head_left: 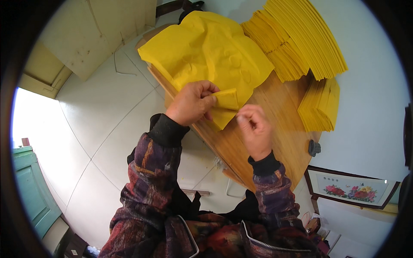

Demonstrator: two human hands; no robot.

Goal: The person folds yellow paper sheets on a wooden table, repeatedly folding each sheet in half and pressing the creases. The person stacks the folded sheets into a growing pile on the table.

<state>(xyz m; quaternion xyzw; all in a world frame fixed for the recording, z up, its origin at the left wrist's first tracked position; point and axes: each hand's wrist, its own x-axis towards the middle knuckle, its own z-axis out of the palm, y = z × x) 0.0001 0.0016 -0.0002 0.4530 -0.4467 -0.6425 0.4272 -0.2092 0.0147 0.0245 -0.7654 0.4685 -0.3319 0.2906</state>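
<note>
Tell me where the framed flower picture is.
In the head view, the framed flower picture is at lower right, beside the wooden table, just below and right of the small dark object.

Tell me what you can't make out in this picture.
All in head view:
Left hand: some fingertips hidden behind the folded yellow piece.
Right hand: fingertips blurred, so whether they pinch anything is unclear.
Largest yellow stack: far end cut off by top edge.
Black object: partly hidden behind the yellow sheet.
</note>
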